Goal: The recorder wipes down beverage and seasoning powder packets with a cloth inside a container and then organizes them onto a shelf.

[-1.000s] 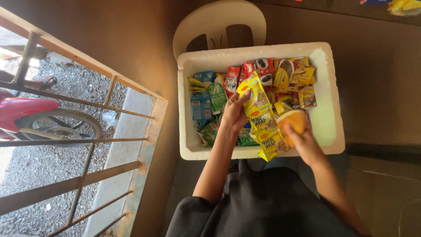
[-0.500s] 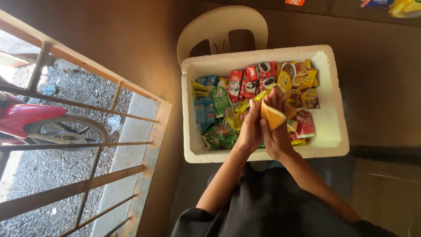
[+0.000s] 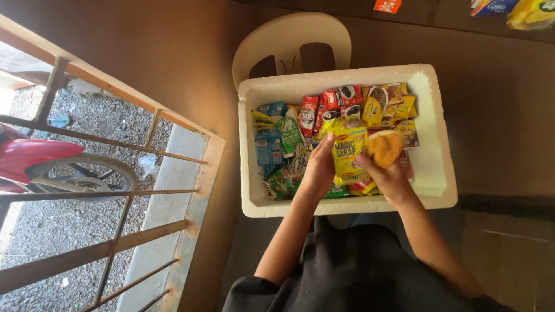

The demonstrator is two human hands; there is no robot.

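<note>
A white foam box [image 3: 433, 104] sits on a white plastic chair [image 3: 289, 43] and is packed with several coloured sachets [image 3: 341, 104]. My left hand [image 3: 318, 170] grips the left edge of a strip of yellow sachets [image 3: 348, 155] over the box's near side. My right hand [image 3: 390, 176] holds the strip's right side, and an orange packet [image 3: 384, 147] rests against its fingers. Blue and green packets [image 3: 277, 141] lie in the box's left part.
A metal railing [image 3: 115, 144] runs along the left, with a red motorbike [image 3: 34, 159] on gravel beyond it. Brown floor surrounds the chair. A few packets [image 3: 520, 11] lie at the top right edge. My dark clothing [image 3: 358, 271] fills the bottom.
Both hands have spread apart from a close grip and now hold the yellow strip flat over the box. The orange packet has moved to the right of the strip.
</note>
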